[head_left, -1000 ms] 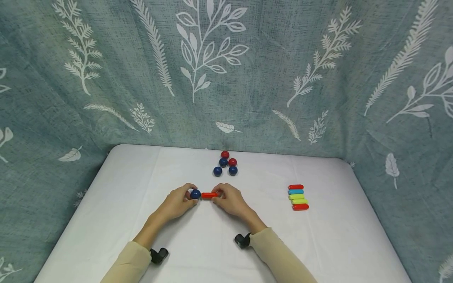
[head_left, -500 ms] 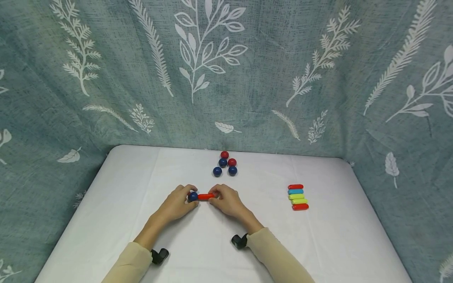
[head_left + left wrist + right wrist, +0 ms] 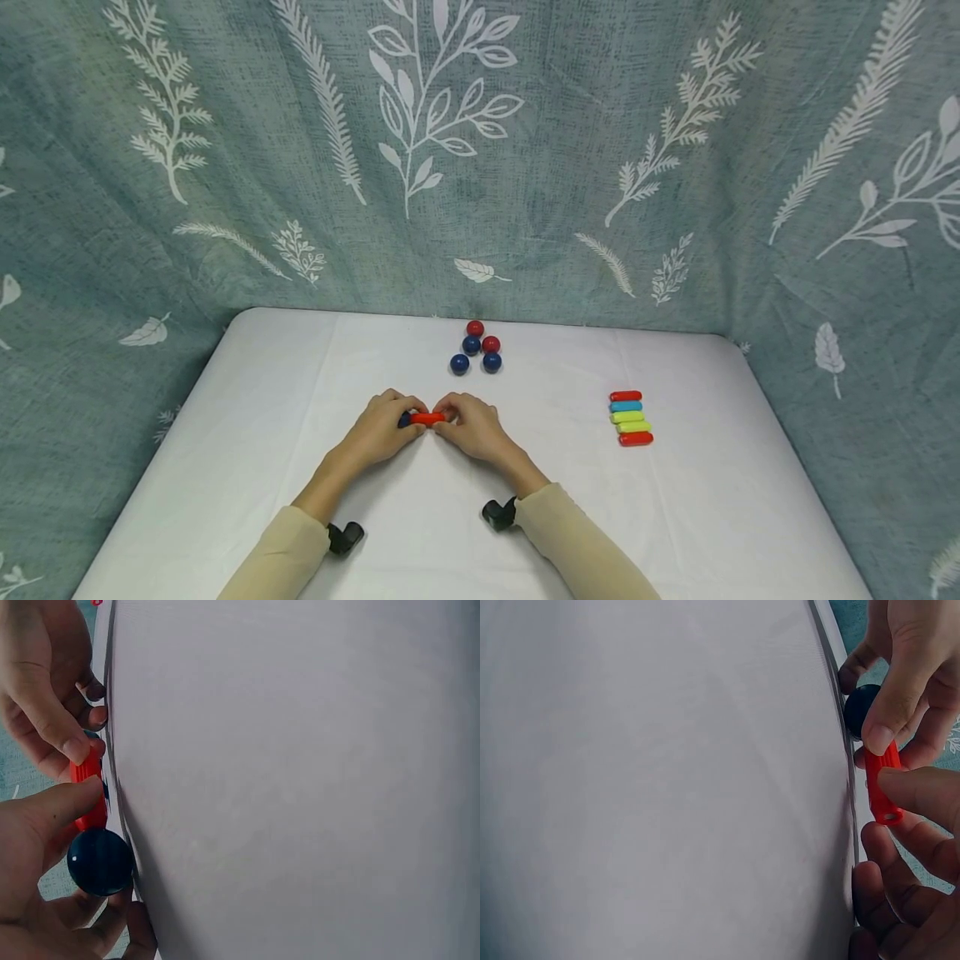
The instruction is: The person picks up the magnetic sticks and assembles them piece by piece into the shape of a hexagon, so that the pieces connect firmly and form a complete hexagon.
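A short red rod (image 3: 427,418) joins end to end with a dark blue ball (image 3: 404,419), which is partly covered by fingers in the head view. My left hand (image 3: 384,427) pinches the rod close to the ball, its thumb lying across the red side. Nearer the free end, my right hand (image 3: 472,427) pinches the same rod between thumb and fingers. A small hole shows in that end of the red rod (image 3: 885,787) in the right wrist view. The blue ball (image 3: 100,862) sits against the rod, inside the curve of my left fingers.
Beyond the hands lie several loose red and blue balls, including a red ball (image 3: 491,344) and a blue ball (image 3: 492,362). At right, several rods lie in a row, a blue rod (image 3: 626,407) among them. A white cloth (image 3: 720,500) covers the table.
The red rod and blue ball were slightly apart, then came together. My left hand has shifted its fingers from the ball onto the rod. My right hand moved a little left.
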`<act>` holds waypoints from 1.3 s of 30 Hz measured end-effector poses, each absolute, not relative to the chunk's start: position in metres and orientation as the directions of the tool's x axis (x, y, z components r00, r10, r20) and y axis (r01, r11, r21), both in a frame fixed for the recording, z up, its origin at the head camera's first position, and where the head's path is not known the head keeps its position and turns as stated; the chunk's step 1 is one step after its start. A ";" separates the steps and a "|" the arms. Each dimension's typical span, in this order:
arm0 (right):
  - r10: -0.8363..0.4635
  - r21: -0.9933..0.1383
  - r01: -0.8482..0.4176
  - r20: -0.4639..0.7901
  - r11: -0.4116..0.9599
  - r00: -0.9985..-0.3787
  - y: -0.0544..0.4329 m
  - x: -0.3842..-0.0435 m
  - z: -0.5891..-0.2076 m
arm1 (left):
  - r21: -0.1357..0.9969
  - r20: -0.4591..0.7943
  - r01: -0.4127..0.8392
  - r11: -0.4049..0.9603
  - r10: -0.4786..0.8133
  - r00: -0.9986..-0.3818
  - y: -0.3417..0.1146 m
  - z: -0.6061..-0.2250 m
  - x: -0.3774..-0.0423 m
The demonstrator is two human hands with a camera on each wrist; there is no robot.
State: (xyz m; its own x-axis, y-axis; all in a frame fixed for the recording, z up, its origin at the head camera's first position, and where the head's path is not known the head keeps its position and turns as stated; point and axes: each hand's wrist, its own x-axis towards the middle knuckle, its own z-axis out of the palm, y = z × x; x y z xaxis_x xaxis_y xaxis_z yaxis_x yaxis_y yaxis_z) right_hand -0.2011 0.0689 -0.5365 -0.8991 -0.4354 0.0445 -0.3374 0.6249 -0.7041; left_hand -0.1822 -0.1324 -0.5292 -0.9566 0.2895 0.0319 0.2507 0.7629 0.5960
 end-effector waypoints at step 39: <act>-0.019 -0.833 -0.125 0.135 0.539 -0.991 0.141 -0.240 -0.535 | 0.651 -0.029 0.215 0.728 0.307 -0.951 -0.137 -0.525 -0.182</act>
State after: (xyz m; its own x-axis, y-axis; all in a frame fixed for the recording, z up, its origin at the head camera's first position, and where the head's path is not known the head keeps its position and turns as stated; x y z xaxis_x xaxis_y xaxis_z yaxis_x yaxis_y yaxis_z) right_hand -0.2398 0.1415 -0.5353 -0.9906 -0.0194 0.1355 -0.1245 0.5391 -0.8330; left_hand -0.1817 -0.1370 -0.5251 -0.9514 0.3066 -0.0287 0.2149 0.7277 0.6513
